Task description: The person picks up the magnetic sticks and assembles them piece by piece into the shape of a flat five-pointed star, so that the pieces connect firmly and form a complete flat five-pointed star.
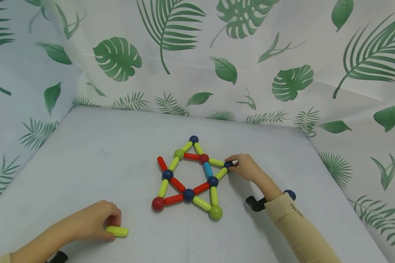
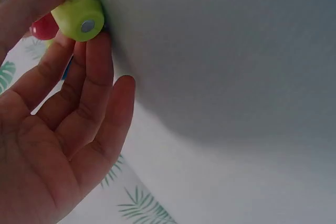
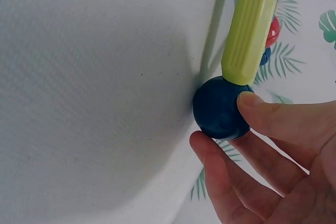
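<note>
My left hand point(image 1: 97, 221) pinches a yellow-green magnetic rod point(image 1: 117, 231) between thumb and fingers, low over the white table at the front left. A silver disc shows in the end of that rod point(image 2: 79, 17) in the left wrist view. With thumb and fingertips, my right hand point(image 1: 247, 167) grips a dark blue ball point(image 3: 218, 109). Two yellow-green rods meet at this ball, forming the right point of a star-like figure of rods and balls. A light blue rod point(image 1: 208, 170) closes the base of that point, between a red ball point(image 1: 204, 158) and another dark blue ball point(image 1: 213, 181).
Around the figure lie a large red ball point(image 1: 158, 204), a green ball point(image 1: 216, 212) and a far blue ball point(image 1: 194, 139), all joined by rods. A red rod point(image 1: 162, 163) sticks out at the upper left. Another blue ball point(image 1: 290, 195) sits beyond the right sleeve.
</note>
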Motion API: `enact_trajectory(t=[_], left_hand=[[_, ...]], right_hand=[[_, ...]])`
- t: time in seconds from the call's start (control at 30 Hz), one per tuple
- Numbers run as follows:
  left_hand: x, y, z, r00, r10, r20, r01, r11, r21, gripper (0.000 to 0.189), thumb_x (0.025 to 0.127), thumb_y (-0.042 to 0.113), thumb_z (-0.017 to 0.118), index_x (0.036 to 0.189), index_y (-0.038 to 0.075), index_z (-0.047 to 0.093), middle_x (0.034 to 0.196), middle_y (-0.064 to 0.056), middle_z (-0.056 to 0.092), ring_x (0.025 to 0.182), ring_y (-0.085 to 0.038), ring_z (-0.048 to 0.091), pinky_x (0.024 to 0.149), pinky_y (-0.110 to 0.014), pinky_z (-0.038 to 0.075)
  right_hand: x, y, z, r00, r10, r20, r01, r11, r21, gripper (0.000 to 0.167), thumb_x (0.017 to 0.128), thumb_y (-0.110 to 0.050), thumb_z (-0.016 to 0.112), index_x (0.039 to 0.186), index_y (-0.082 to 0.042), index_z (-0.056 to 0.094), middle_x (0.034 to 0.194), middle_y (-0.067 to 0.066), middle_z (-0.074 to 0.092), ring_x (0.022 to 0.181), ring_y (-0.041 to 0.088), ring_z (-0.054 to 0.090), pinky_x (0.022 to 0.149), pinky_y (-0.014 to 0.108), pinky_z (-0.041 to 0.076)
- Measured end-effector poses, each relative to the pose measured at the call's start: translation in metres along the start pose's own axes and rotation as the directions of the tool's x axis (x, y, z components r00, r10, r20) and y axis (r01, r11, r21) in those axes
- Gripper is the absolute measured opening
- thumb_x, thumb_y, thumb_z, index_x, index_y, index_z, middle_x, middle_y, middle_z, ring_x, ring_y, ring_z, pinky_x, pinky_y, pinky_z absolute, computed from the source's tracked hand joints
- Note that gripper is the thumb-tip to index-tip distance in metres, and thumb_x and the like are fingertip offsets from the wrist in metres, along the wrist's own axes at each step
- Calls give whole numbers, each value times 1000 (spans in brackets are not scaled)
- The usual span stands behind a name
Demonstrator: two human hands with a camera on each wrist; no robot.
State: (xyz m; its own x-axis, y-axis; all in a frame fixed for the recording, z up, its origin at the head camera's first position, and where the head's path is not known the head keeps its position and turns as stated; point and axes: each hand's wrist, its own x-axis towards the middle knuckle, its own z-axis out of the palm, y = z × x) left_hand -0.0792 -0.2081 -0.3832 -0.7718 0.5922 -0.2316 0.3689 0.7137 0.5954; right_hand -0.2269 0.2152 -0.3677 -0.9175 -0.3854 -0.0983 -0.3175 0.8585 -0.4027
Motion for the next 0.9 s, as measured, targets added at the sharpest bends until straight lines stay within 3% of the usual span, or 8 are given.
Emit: enact_trajectory(t=[0.13, 0.23, 0.43, 0.57, 0.73, 0.9], left_hand=[[14, 4, -12, 1000, 19, -16, -19, 1000, -20, 16, 74, 22, 76, 78, 22, 61, 75, 16, 53, 71, -2, 48, 63, -24, 44], [33, 7, -27, 996, 44, -77, -43, 999, 15, 11, 78, 17, 72, 86, 14, 65, 79, 12, 57, 73, -4, 51, 64, -25, 47], [86, 11, -55, 969, 55, -239, -34, 995, 91, 17, 80, 10, 69, 95, 2, 68, 83, 2, 61, 74, -12, 53, 65, -27, 48], [127, 11, -67, 957, 25, -291, 0, 996, 87, 20, 83, 11, 67, 99, 0, 68, 85, -3, 62, 78, -17, 55, 68, -30, 48], [170, 10, -74, 962, -25, -271, 44, 997, 64, 23, 86, 12, 64, 102, -4, 66, 94, -12, 65, 86, -23, 58, 75, -34, 49], [189, 5, -72, 978, -82, -192, 93, 994, 49, 23, 85, 11, 64, 102, -5, 66, 98, -15, 66, 89, -24, 58, 80, -35, 48]], right_hand=[[0, 1, 1, 1000, -2, -10, 2, 1000, -6, 28, 83, -2, 64, 110, -1, 64, 109, 19, 62, 87, 27, 61, 65, 31, 51], [0, 1, 2, 1000, -1, -17, 1, 1000, -9, 28, 83, -3, 64, 110, -2, 65, 109, 18, 62, 87, 27, 61, 64, 31, 51], [-1, 2, 3, 1000, -5, -21, 5, 1000, -8, 28, 83, -3, 64, 111, -2, 64, 109, 18, 62, 87, 26, 61, 64, 30, 51], [0, 1, 2, 1000, 1, -22, -1, 1000, -5, 28, 83, -3, 64, 111, -3, 65, 110, 17, 62, 87, 26, 61, 65, 30, 51], [-1, 1, 2, 1000, 6, -25, -6, 1000, -8, 28, 83, -3, 64, 111, -3, 65, 110, 18, 62, 87, 27, 61, 65, 31, 51], [-2, 2, 2, 1000, 7, -20, -7, 1000, -2, 28, 83, -3, 64, 111, -2, 64, 111, 17, 62, 88, 26, 61, 66, 31, 51]])
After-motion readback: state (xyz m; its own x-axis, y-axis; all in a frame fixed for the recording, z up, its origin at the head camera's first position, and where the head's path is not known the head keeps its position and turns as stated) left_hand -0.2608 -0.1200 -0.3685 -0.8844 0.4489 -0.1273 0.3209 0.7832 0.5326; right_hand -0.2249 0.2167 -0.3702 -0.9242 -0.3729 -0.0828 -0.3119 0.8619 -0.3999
